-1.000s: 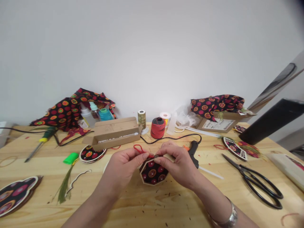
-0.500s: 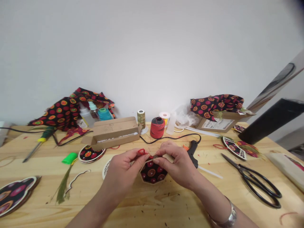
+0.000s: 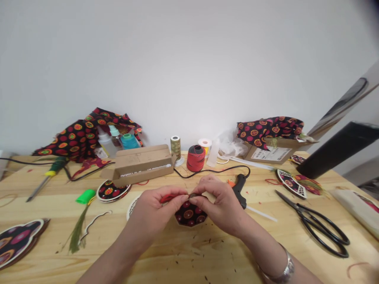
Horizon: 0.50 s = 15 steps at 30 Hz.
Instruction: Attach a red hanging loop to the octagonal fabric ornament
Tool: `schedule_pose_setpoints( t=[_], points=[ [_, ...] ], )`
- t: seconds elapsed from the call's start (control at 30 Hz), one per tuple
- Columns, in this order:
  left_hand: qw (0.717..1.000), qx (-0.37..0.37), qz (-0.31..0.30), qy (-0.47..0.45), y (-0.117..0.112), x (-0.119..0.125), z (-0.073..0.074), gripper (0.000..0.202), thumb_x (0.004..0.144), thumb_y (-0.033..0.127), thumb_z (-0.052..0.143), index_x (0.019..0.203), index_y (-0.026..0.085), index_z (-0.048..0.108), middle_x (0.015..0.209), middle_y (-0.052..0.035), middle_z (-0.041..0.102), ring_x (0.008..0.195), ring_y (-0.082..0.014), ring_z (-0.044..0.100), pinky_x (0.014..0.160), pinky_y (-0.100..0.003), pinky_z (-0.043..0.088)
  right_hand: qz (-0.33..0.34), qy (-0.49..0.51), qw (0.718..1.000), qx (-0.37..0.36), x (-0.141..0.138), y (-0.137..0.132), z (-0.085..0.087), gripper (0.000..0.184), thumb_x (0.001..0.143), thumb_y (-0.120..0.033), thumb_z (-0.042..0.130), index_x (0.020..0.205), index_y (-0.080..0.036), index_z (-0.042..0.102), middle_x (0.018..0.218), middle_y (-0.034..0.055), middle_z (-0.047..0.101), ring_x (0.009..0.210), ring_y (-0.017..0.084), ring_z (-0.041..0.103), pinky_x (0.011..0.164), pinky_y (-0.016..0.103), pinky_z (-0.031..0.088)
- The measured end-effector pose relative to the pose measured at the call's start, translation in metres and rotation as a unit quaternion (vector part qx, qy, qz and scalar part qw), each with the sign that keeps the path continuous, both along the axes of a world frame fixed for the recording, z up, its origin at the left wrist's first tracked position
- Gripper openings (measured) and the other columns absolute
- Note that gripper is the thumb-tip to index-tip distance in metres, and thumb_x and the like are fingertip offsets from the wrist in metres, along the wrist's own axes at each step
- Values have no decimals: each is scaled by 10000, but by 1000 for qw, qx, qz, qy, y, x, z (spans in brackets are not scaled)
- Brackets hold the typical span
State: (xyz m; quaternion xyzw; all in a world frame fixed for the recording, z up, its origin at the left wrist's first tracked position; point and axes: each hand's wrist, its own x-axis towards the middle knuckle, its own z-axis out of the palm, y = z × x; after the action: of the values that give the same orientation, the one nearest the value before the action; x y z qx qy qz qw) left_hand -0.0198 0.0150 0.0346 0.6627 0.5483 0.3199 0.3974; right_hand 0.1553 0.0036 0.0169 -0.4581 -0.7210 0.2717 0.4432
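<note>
Between my hands is a small dark, flower-patterned fabric piece (image 3: 191,215) with a pale angular rim, held just over the wooden table. My left hand (image 3: 158,211) pinches a red cord (image 3: 168,197) at the piece's upper edge, thumb against forefinger. On the other side my right hand (image 3: 217,203) grips that same upper edge between thumb and fingers. The two sets of fingertips nearly meet, and they hide the spot where cord and fabric come together. A pale-rimmed piece (image 3: 132,208) lies partly hidden behind my left hand.
A black glue gun (image 3: 240,191) lies just beyond my right hand, with black scissors (image 3: 316,225) farther right. A cardboard box (image 3: 143,163), red thread spool (image 3: 196,158) and gold spool (image 3: 175,148) stand behind. At left are a screwdriver (image 3: 47,177) and a green tassel (image 3: 78,228).
The red cord loop by my left fingers has been drawn lower and lies closer along the hand. My left fingertips have shifted slightly toward my right ones. The fabric piece stays held.
</note>
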Motion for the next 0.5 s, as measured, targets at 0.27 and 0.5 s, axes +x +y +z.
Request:
schedule_pose_setpoints(
  t=[0.27,0.5],
  points=[
    [998,-52,-25,-23,0,-2,0,175,718,318,618,789,212,738,793,-12,757,766,-208,674,705,-266,518,9,-39,999,30,-1,-3,1,73,757,-118,646,732,-177,681,680,19,570,758,155,519,682,279,428],
    [996,-78,-47,-14,-3,-2,3,162,736,304,576,760,206,702,739,-3,728,726,-196,655,679,-264,504,19,-88,994,58,-3,-7,3,70,775,-130,629,750,-179,673,689,26,585,784,168,511,707,300,422]
  ],
)
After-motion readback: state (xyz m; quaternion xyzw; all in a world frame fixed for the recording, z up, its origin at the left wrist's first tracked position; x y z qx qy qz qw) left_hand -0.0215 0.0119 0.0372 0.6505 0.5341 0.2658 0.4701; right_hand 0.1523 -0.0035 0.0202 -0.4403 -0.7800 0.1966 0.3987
